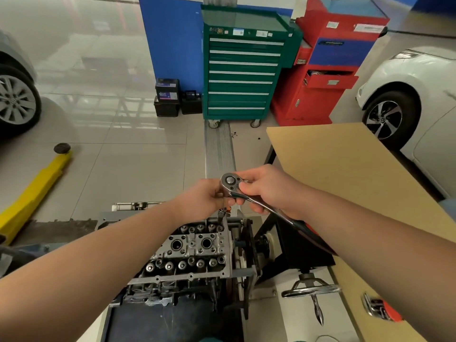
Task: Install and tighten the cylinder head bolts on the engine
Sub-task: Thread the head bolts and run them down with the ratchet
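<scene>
Tightening step: right hand (267, 191) grips chrome ratchet wrench (237, 187) near its head, left hand (209, 197) pinches its extension over grey aluminium cylinder head (195, 245) far edge; next, probably swing handle.

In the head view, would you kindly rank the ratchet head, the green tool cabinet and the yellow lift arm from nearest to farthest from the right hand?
1. Ratchet head: pinched in the right hand itself, just to its left.
2. Green tool cabinet: across the floor, straight beyond the hands.
3. Yellow lift arm: on the floor, far out to the left.
</scene>
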The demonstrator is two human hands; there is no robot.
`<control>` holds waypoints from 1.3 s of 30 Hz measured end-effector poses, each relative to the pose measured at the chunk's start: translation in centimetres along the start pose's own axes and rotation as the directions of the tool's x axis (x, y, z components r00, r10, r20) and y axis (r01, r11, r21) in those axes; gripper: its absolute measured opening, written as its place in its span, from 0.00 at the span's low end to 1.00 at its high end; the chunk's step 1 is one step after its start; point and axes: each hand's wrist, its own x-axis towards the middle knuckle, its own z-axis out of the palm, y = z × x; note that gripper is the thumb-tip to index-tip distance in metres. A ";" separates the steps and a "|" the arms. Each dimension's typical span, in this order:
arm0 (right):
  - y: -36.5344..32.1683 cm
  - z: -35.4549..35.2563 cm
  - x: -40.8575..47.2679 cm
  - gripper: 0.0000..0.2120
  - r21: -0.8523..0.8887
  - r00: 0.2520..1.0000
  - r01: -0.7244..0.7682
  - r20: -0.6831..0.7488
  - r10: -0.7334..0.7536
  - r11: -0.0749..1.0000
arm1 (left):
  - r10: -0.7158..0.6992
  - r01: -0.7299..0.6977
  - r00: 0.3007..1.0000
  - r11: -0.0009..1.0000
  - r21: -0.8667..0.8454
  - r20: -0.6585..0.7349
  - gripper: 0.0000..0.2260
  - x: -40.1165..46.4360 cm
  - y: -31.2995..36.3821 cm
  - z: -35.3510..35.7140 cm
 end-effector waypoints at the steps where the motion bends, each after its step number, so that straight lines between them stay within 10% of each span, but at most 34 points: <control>1: 0.2 0.0 0.0 0.15 -0.006 1.000 -0.009 -0.007 0.009 1.000 | 0.002 -0.002 1.000 1.000 0.010 0.009 0.06 0.1 -0.2 0.1; 32: 0.2 0.0 1.4 0.18 -0.153 0.996 -0.047 0.068 0.058 0.987 | 0.095 -0.094 0.977 0.995 -0.014 0.190 0.07 -0.4 -0.7 -1.1; 39: 0.5 3.0 -0.3 0.15 0.269 0.967 -0.203 -0.093 0.236 0.941 | 0.091 -0.090 0.991 0.996 -0.017 0.100 0.04 0.0 -1.3 -0.3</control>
